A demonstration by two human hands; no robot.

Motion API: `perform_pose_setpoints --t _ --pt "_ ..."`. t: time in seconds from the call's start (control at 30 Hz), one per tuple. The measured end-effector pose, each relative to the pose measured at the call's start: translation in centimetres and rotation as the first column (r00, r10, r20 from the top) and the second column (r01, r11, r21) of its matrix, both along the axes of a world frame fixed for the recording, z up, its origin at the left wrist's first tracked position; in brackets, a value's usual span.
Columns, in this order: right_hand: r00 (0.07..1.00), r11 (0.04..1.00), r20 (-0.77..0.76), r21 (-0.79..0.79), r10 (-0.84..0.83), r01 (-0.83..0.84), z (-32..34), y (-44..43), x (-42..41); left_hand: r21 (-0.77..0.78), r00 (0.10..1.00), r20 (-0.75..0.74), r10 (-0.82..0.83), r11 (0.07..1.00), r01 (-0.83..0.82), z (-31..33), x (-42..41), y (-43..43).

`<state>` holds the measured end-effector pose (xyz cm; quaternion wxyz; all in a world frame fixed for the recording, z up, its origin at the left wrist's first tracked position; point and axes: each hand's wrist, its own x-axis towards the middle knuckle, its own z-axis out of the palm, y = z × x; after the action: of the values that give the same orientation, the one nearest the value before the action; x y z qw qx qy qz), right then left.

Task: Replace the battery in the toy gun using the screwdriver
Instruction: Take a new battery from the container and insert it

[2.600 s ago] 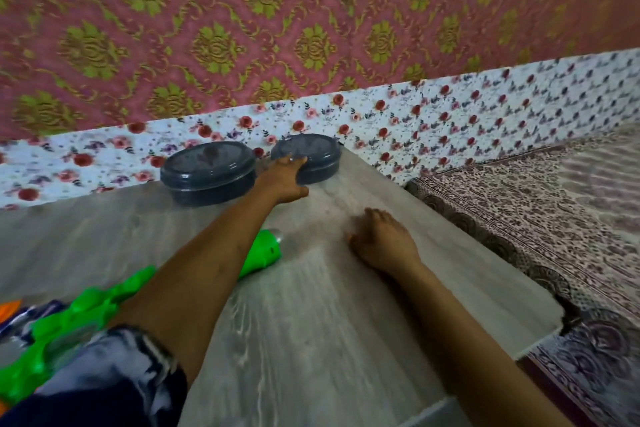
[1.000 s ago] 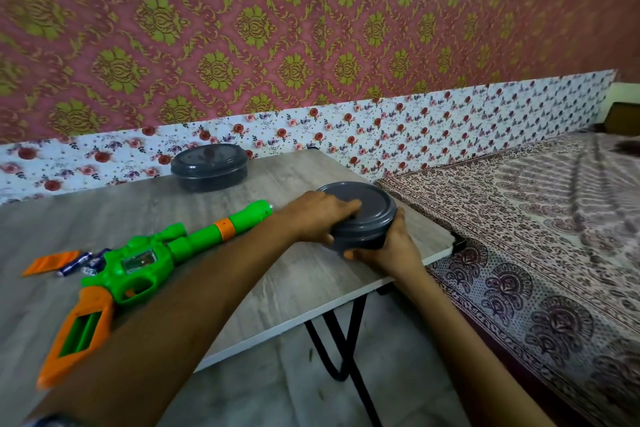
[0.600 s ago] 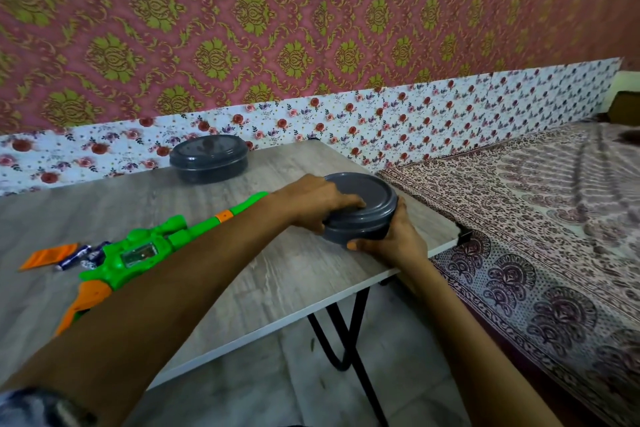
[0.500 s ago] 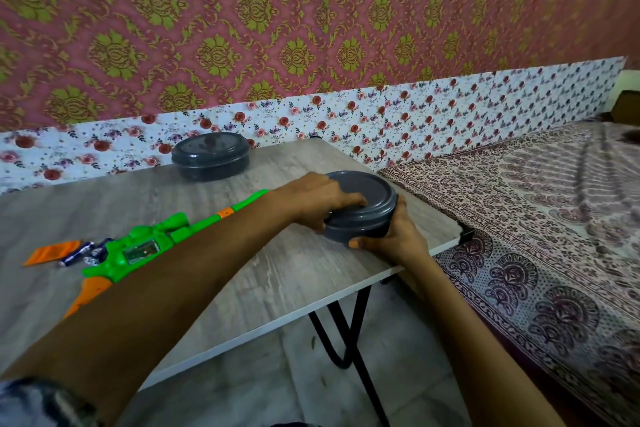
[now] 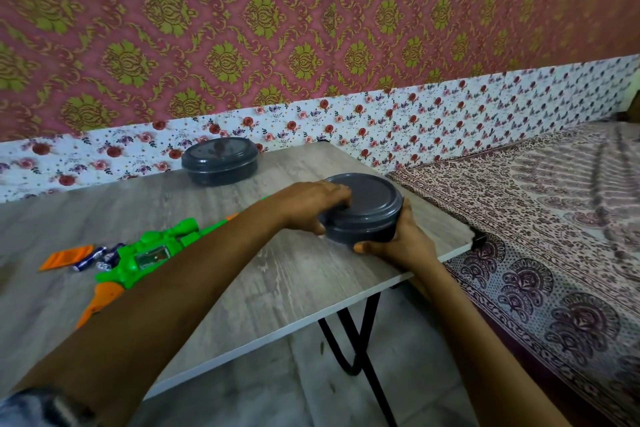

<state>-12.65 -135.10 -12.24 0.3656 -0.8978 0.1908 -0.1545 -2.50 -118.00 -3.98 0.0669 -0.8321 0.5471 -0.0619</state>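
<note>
Left hand (image 5: 311, 206) curled over lid rim of grey container (image 5: 367, 204); right hand (image 5: 398, 243) clasps its near-right wall. Toy gun (image 5: 149, 253) flat on table (image 5: 277, 281), left of container; batteries (image 5: 95, 258) just beside its left.

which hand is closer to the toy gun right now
Left. The left hand grips the near grey container on the side facing the toy gun; the right hand holds the container's opposite side, farther off.

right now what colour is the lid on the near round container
Dark grey lid, matching its container; head view.
</note>
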Motion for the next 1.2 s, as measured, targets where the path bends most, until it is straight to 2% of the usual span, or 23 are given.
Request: perform_pose_setpoints --t 0.1,0.23,0.3,0.7,1.2 --pt "0.999 0.999 -0.018 -0.007 -0.033 0.033 0.0 0.2 0.1 0.009 0.998 0.061 -0.031 0.999 0.030 -0.2 -0.4 -0.9" --pt "0.998 0.998 0.009 -0.004 -0.063 0.063 0.0 0.2 0.0 0.125 0.967 0.226 -0.120 0.988 0.094 0.6 -0.4 -2.0" --pt "0.998 0.999 0.048 0.004 -0.045 0.045 0.1 0.2 0.0 0.168 0.959 0.254 -0.128 0.982 0.086 1.0 -0.4 -2.3" --pt "0.997 0.996 0.058 0.071 0.054 -0.058 0.6 -0.6 0.0 0.290 0.946 0.243 -0.212 0.947 0.138 2.1 -1.1 -2.9" --pt "0.993 0.989 0.046 0.095 0.105 -0.109 0.6 -1.3 -0.2 0.237 0.943 0.238 -0.235 0.955 0.178 2.6 -1.5 -2.1"
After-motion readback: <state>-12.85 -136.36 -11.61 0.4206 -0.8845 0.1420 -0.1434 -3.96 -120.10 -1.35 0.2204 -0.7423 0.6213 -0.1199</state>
